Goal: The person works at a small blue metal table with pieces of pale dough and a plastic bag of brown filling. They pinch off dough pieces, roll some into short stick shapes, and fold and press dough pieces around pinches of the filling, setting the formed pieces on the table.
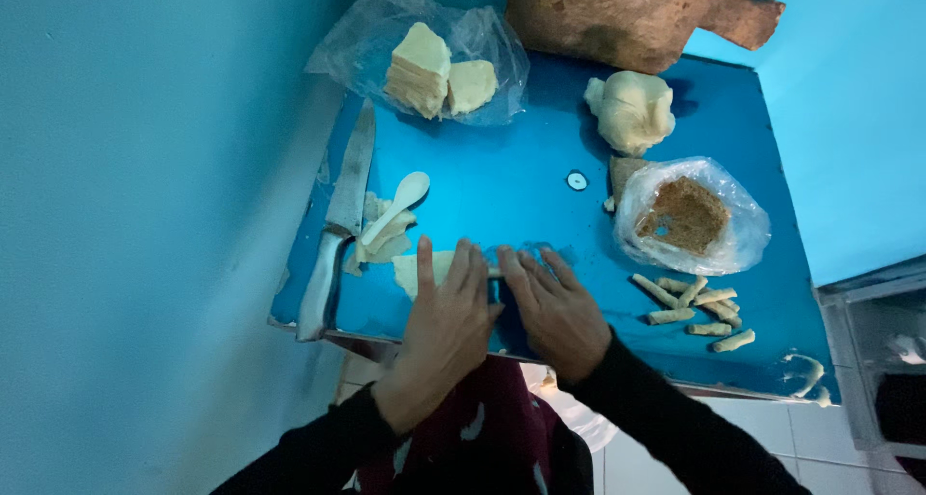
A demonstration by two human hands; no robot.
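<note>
Dough (417, 269) lies flat on the blue table (502, 186), near its front edge, partly under the left hand (446, 326). Head view: both hands palm-down, side by side, touching at the fingertips. Left fingers (461, 268) straight & pressed together, thumb apart, on the dough. Right hand (558, 312) w/ fingers slightly spread, flat on the table just right of the dough; a thin roll may run under them, can't tell. Knife (338, 227) and spoon (397, 204) lie to the left. Finished rolls (699, 310) sit to the right, below a bag of brown filling (687, 215). Dough ball (632, 109) at back.
</note>
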